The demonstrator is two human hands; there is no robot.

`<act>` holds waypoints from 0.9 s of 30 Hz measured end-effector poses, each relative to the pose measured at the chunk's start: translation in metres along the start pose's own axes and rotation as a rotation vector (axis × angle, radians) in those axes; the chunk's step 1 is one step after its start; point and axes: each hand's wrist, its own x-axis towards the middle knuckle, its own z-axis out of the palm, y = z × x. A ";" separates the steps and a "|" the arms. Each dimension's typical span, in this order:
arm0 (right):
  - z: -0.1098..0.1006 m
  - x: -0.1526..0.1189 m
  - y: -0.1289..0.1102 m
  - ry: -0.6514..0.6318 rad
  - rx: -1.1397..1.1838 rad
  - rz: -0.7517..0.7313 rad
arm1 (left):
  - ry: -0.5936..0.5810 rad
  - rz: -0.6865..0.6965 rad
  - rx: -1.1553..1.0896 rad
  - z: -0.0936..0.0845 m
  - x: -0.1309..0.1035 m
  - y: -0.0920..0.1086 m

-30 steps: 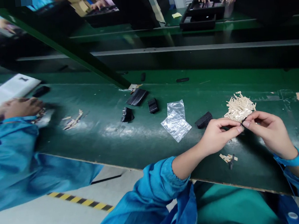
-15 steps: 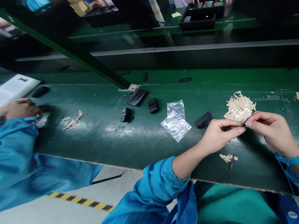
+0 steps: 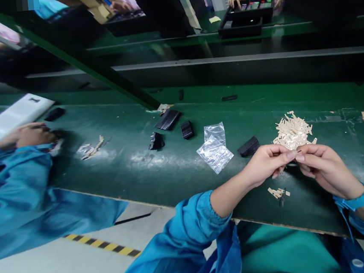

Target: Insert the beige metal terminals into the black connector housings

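My left hand (image 3: 266,165) and my right hand (image 3: 328,167) meet fingertip to fingertip, both closed in a pinch around a small black piece that the fingers mostly hide. Right behind them lies a heap of small cream-coloured flat pieces (image 3: 292,130). A ribbed black block (image 3: 249,146) sits just beyond my left wrist. Below my hands, near the table edge, is a smaller group of cream pieces (image 3: 276,192) with a thin dark strip (image 3: 282,198) across it.
Clear plastic bags (image 3: 215,152) lie left of my arm. Farther left are black slotted blocks (image 3: 167,119) by a slanted green post (image 3: 98,71). A co-worker in blue sleeves (image 3: 15,178) works at the left beside a white panel (image 3: 15,116). People in pink sit across the bench.
My fingertips have drawn closer together, covering more of the small black piece. My right hand has shifted slightly left and down. The view has moved a little.
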 end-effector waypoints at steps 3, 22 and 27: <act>0.002 0.000 0.000 -0.001 0.001 -0.001 | -0.001 0.000 0.045 0.004 0.000 -0.002; -0.012 0.008 0.015 0.142 -0.111 -0.121 | 0.434 -0.005 1.008 -0.089 -0.027 0.046; -0.009 0.008 0.016 0.181 -0.102 -0.150 | 0.542 0.206 0.847 -0.059 -0.032 0.048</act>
